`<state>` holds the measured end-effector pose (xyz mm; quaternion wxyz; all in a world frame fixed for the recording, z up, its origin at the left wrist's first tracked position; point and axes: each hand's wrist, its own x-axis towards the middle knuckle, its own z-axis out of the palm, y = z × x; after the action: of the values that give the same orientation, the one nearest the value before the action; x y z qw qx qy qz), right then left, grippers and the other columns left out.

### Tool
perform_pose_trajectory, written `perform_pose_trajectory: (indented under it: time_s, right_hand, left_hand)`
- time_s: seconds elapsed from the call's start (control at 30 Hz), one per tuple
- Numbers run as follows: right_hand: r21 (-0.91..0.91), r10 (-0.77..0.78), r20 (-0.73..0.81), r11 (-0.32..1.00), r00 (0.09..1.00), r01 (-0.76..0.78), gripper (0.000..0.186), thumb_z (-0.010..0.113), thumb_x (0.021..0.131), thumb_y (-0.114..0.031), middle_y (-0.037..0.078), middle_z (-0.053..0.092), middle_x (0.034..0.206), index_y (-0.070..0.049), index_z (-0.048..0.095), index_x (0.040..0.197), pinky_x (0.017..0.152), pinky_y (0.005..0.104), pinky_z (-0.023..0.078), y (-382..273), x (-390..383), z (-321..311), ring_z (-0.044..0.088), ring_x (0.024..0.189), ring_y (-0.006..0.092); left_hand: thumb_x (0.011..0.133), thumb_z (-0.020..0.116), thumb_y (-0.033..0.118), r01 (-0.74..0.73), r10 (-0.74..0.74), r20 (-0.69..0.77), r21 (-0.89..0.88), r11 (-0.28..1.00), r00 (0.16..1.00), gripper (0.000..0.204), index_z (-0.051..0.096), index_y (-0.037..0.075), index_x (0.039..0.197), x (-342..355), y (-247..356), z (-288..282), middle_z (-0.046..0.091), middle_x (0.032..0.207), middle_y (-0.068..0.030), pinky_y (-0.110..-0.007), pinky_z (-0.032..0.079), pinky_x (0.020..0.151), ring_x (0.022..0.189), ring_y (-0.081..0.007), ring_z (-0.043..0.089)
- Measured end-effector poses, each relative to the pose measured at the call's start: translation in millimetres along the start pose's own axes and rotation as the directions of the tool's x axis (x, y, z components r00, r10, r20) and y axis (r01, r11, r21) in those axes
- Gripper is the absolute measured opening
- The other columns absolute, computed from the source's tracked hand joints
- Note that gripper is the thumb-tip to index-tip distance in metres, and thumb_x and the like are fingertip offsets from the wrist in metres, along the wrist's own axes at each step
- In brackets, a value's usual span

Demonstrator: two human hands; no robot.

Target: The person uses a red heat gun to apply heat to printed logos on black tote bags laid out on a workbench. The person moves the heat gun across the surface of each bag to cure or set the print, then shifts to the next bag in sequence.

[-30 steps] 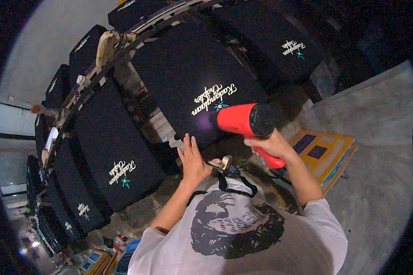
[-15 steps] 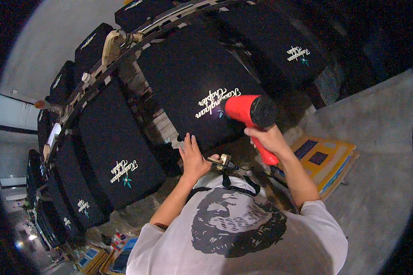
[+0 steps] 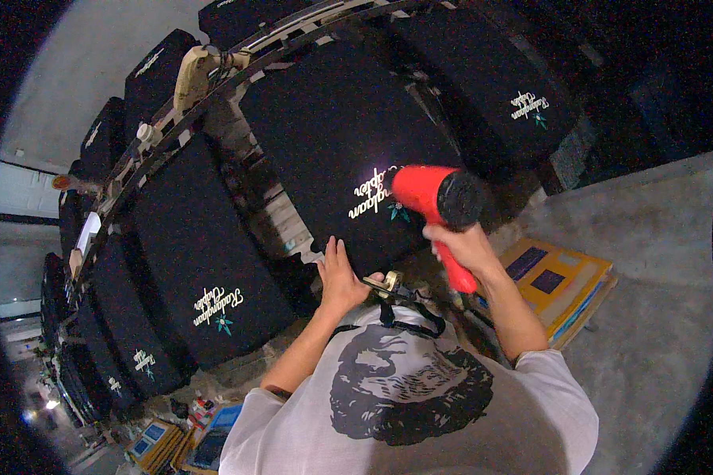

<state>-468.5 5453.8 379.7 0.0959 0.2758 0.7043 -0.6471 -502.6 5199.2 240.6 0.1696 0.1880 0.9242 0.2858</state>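
Note:
My right hand (image 3: 466,247) is wrapped round the handle of a red hair dryer (image 3: 421,187) with a dark rear end. Its nozzle points left, over the white lettering and small teal leaf print on a black shirt (image 3: 325,119) stretched flat, and hides part of the lettering. Whether the nozzle touches the cloth, I cannot tell. At the shirt's near left corner lies my left hand (image 3: 342,286), fingers stretched out and holding nothing visible. By its thumb is a small brass-coloured fitting (image 3: 390,283), partly hidden.
More printed black shirts lie on boards to the left (image 3: 198,245) and right (image 3: 491,87). A curved rail (image 3: 166,123) carries a beige device (image 3: 194,77). Yellow-framed printing screens (image 3: 582,273) lean at right; several more frames (image 3: 152,445) stand at lower left.
The dryer has shifted slightly left and away over the print. It now hides part of the lettering, and more of the leaf shows. My left hand stays by the shirt's corner.

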Motion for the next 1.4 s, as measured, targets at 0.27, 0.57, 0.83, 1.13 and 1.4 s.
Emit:
perform_pose_trajectory:
  time_s: [0.27,0.57,0.83,1.13,1.4]
  right_hand:
    - [-0.036,-0.006,-0.13,0.999,0.992,0.002,0.024,0.075,0.085,-0.013,0.003,0.065,0.076,-0.003,0.066,0.104,0.056,0.0311,0.051,-6.5,15.4,1.2,0.063,0.061,0.0144]
    - [-0.066,0.014,-0.172,0.997,0.985,-0.026,0.026,0.078,0.084,-0.013,0.004,0.066,0.082,-0.004,0.066,0.104,0.059,0.032,0.051,-19.5,26.9,11.2,0.064,0.065,0.015]
    - [-0.002,0.001,-0.018,1.0,1.0,-0.001,0.023,0.076,0.086,-0.013,0.004,0.066,0.079,-0.003,0.065,0.103,0.06,0.0307,0.052,-20.0,6.8,-2.3,0.063,0.064,0.0139]
    - [0.007,-0.014,0.046,1.0,0.999,0.014,0.028,0.081,0.083,-0.012,0.001,0.068,0.091,-0.006,0.066,0.106,0.064,0.0311,0.052,-5.1,1.7,0.0,0.063,0.07,0.0128]
    - [-0.022,0.064,-0.082,0.998,0.995,-0.066,0.027,0.077,0.084,-0.014,0.002,0.067,0.086,-0.005,0.066,0.107,0.061,0.0313,0.053,3.5,5.8,-39.3,0.064,0.068,0.0132]
  left_hand:
    - [0.071,0.082,0.058,-0.035,0.037,0.05,-0.036,0.999,0.998,0.121,0.026,-0.016,0.148,11.6,-4.2,-12.3,0.022,0.157,-0.0338,-0.067,0.016,0.118,0.148,-0.047,0.023]
    - [0.073,0.079,0.06,-0.088,0.092,0.138,-0.033,0.996,0.986,0.12,0.025,-0.016,0.148,16.1,-3.2,-13.9,0.021,0.157,-0.0359,-0.068,0.015,0.117,0.149,-0.0478,0.021]
    - [0.074,0.077,0.061,-0.127,0.123,0.139,0.023,0.992,0.983,0.119,0.026,-0.016,0.149,26.0,-5.3,-17.8,0.02,0.158,-0.036,-0.068,0.014,0.117,0.149,-0.0477,0.02]
    - [0.073,0.076,0.066,-0.13,0.119,0.18,0.052,0.99,0.976,0.121,0.027,-0.015,0.149,32.1,1.3,-17.5,0.019,0.158,-0.0353,-0.068,0.013,0.117,0.15,-0.0479,0.019]
    - [0.074,0.074,0.068,-0.111,0.094,0.174,0.087,0.99,0.98,0.122,0.027,-0.015,0.149,34.3,19.2,-16.2,0.021,0.158,-0.0345,-0.066,0.014,0.118,0.15,-0.0469,0.019]
